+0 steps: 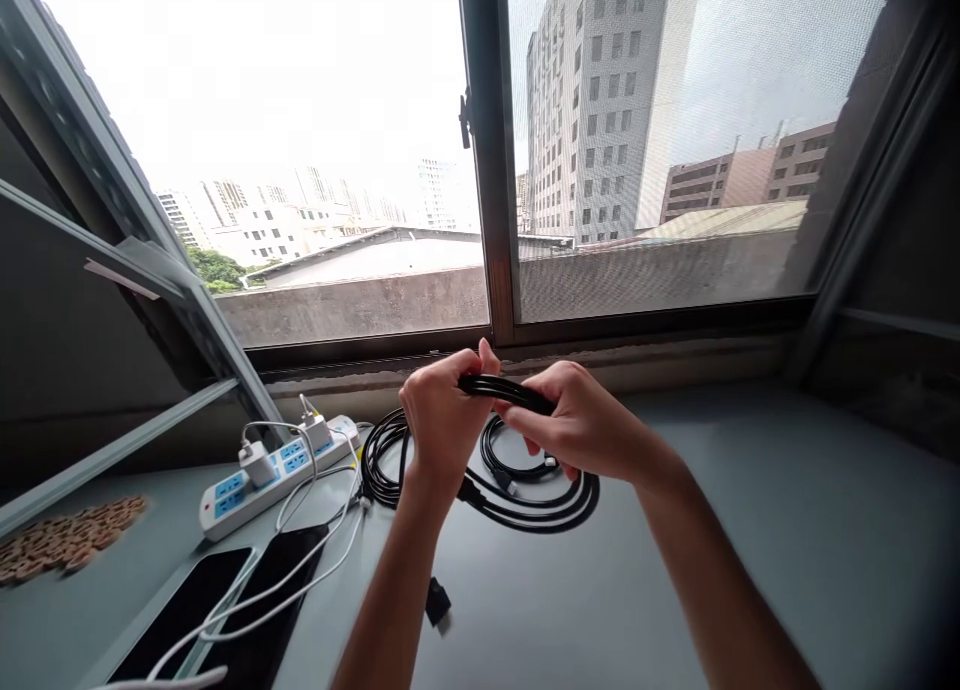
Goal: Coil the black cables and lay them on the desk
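A black cable (508, 388), gathered in several loops, stretches between my two hands above the table. My left hand (442, 410) is closed around the left end of the bundle, its thumb pointing up. On the right side, my right hand (574, 415) grips the same loops between thumb and fingers. The lower loops (551, 523) hang in a curve below my hands. A black plug with a metal tip (437, 603), apparently HDMI, shows beside my left forearm. Behind my hands lie a thin coiled black cable (491, 460) with small connectors and a thicker black coil (381, 460), both partly hidden.
At the left is a white power strip (281, 475) with white chargers (257, 463) plugged in. White cords (281, 577) cross two dark-screened devices (191, 610). Small brown pieces (71, 540) lie at the far left. A metal frame (217, 340) and a window (499, 170) border the grey table (712, 530).
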{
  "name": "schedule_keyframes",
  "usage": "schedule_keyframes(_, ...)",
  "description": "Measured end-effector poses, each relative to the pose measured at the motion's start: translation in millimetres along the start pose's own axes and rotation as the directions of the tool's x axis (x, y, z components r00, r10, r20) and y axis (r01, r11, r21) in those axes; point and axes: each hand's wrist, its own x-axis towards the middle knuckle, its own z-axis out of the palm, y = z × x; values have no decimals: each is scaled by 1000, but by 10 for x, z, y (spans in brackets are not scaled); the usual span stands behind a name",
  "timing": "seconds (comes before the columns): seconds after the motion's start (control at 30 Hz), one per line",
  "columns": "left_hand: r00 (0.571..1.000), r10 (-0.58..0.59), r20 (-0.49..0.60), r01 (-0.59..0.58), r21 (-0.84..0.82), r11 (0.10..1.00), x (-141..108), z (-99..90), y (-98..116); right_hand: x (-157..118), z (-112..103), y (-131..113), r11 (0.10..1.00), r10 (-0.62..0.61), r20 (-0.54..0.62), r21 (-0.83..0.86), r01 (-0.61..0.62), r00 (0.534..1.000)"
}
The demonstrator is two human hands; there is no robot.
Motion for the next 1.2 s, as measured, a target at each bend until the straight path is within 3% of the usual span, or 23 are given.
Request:
schedule_keyframes(0.1,988,-151,11,151,-115,982,58,59,-105,-23,-84,-19,998,19,-192,58,-8,981)
schedule_keyframes(0.17,966,-241,96,254,-168,952,89,93,-172,-37,-138,-25,989,57,-333,149,-7,941)
schedule_keyframes(0.27,906,-316,283,385,-241,891,94,152,-227,-47,-172,-38,951,131,-531,307,46,837)
schedule_keyframes(0.43,884,-291,366,380,-201,903,52,209,-222,-52,-77,-104,933,99,-717,308,187,690)
schedule_keyframes(0.5,804,-259,535,444,-251,860,55,192,-234,-72,-17,-136,945,19,-755,227,234,656)
schedule_keyframes(0.57,683,-181,708,538,-320,780,66,161,-265,-97,39,-156,952,-99,-768,113,286,633)
schedule_keyframes(0.63,582,-99,807,622,-363,694,73,137,-308,-115,86,-150,937,-221,-761,8,350,609)
schedule_keyframes(0.7,517,-10,856,696,-414,586,70,145,-346,-108,128,-113,909,-294,-758,-34,415,582)
schedule_keyframes(0.73,515,35,856,721,-455,522,65,163,-359,-93,146,-81,897,-303,-759,-21,442,577)
schedule_keyframes(0.77,543,75,836,731,-515,448,59,190,-366,-68,162,-42,884,-296,-756,14,467,584)
schedule_keyframes(0.83,638,111,762,714,-639,285,56,249,-360,4,176,50,845,-255,-745,138,516,616)
schedule_keyframes(0.93,765,45,643,639,-766,73,84,285,-321,143,145,183,751,-122,-715,388,535,689)
schedule_keyframes(1.0,805,-16,592,592,-804,47,121,241,-294,223,96,241,719,-2,-676,511,471,737)
schedule_keyframes(1.07,840,-59,540,543,-836,79,158,153,-276,268,43,267,743,87,-642,551,380,762)
schedule_keyframes(1.2,850,-72,522,527,-840,131,203,-56,-264,252,-24,251,848,55,-650,430,308,758)
